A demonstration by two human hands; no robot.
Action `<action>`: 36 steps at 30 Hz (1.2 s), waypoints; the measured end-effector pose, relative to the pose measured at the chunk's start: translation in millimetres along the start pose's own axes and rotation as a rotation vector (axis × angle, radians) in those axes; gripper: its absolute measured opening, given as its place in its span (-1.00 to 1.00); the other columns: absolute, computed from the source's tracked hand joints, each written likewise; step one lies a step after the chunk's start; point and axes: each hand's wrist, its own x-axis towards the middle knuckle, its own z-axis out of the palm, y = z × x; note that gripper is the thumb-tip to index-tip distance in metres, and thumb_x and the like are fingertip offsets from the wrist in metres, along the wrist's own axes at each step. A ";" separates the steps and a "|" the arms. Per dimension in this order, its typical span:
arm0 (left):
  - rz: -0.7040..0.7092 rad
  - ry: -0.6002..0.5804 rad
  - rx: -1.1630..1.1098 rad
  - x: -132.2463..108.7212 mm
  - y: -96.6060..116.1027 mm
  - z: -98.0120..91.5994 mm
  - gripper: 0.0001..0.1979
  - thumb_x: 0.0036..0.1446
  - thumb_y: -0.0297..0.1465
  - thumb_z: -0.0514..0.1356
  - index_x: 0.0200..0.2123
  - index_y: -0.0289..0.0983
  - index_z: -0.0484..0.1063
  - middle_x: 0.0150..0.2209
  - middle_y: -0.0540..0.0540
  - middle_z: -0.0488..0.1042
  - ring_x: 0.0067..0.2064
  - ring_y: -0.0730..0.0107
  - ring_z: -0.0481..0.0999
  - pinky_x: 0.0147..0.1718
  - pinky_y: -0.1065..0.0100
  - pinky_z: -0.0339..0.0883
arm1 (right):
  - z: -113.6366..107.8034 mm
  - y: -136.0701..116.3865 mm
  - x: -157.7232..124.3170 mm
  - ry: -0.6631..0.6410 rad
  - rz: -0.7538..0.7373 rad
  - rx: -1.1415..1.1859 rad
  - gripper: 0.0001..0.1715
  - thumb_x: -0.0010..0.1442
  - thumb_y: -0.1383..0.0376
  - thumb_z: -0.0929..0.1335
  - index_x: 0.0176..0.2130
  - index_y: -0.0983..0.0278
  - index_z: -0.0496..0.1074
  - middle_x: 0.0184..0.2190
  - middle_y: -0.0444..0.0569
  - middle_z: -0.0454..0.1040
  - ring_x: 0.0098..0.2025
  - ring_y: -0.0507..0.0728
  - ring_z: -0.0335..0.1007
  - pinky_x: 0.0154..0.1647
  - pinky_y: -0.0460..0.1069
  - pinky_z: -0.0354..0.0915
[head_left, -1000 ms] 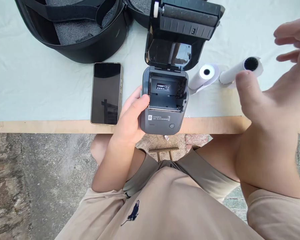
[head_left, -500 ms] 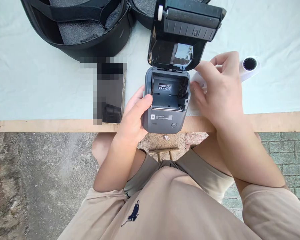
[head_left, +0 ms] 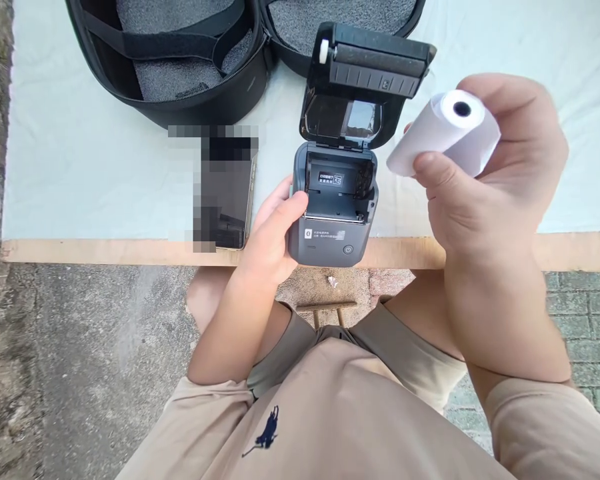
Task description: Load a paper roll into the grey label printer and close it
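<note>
A dark grey label printer (head_left: 330,240) stands at the table's front edge with its lid (head_left: 350,87) flipped up and back. Its paper bay shows nothing loaded inside. My left hand (head_left: 273,233) grips the printer's left side, the thumb on the rim of the bay. To the right of the printer, my right hand (head_left: 495,160) is closed around a white paper roll (head_left: 430,133), raised above the table. The roll is tilted, its dark core hole facing up, and a loose flap of paper hangs at its right. Some of the right fingers are hidden behind the roll.
Left of the printer lies a dark phone (head_left: 230,193), partly blurred out by blocks. Behind them an open black zip case (head_left: 205,100) with grey foam and a strap spreads over the pale cloth (head_left: 105,180). The table's wooden edge (head_left: 105,251) runs in front of me.
My right hand has lifted the paper roll off the cloth and turned it core-end up. My left hand stays on the printer. The view has shifted slightly.
</note>
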 end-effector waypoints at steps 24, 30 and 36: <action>-0.013 0.002 0.007 -1.9 2.7 5.3 -0.71 0.22 -0.28 0.23 -0.02 -0.23 0.40 -0.09 -0.08 0.60 0.06 0.20 0.60 -0.10 0.29 0.57 | 17.5 -48.5 7.5 -0.180 -0.272 -0.218 -0.88 0.25 0.43 0.30 -0.33 0.29 0.41 -0.27 -0.06 0.60 -0.22 0.12 0.57 -0.29 -0.02 0.38; -0.011 0.014 -0.044 -0.6 3.0 4.9 -0.76 0.23 -0.27 0.21 -0.07 -0.23 0.41 -0.24 -0.05 0.59 0.02 0.21 0.61 -0.09 0.27 0.55 | 16.9 -49.4 0.7 -0.140 -0.396 -0.136 -0.93 0.24 0.40 0.34 -0.32 0.27 0.43 -0.33 -0.07 0.56 -0.26 0.12 0.53 -0.23 0.05 0.37; 0.035 -0.053 -0.075 0.9 0.2 -2.8 -0.74 0.14 -0.25 0.28 -0.11 -0.18 0.43 -0.19 -0.05 0.58 -0.03 0.18 0.61 -0.13 0.26 0.55 | 21.6 -42.9 -7.2 -0.229 -0.501 0.064 -0.94 0.20 0.36 0.41 -0.26 0.25 0.44 -0.28 -0.05 0.54 -0.08 0.17 0.52 -0.05 0.12 0.43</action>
